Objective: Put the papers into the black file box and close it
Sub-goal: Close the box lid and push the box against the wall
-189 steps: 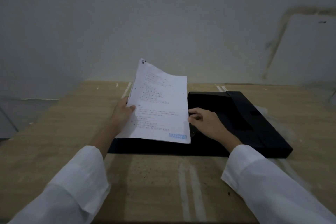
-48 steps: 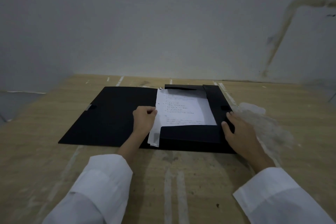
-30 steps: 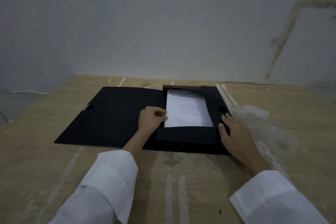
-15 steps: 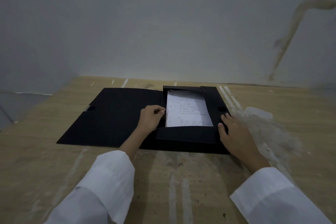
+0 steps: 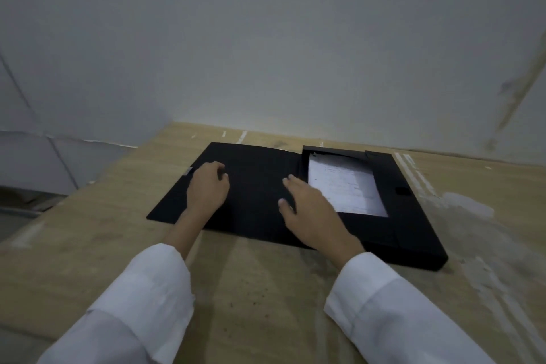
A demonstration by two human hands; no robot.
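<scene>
Both hands rest on the open lid (image 5: 251,180) of the black file box (image 5: 413,233), which lies flat on the wooden table (image 5: 251,289). The left hand (image 5: 206,190) sits near the lid's far left edge with its fingers curled, gripping nothing that I can make out; the right hand (image 5: 310,213) lies spread and flat near the hinge, just beside the tray, holding nothing. The papers (image 5: 345,186) lie inside the tray on the right, tucked under its black flaps, so closing looks like the step in hand.

To do it well, the left hand should catch the lid's outer edge by the small tab (image 5: 188,170) and swing it over to the right, while the right hand moves clear of the hinge and steadies the tray. The sheets' top corner seems slightly raised and may catch.

Nothing stands on the lid but the hands. A pale smear (image 5: 469,210) marks the table beside the box.
</scene>
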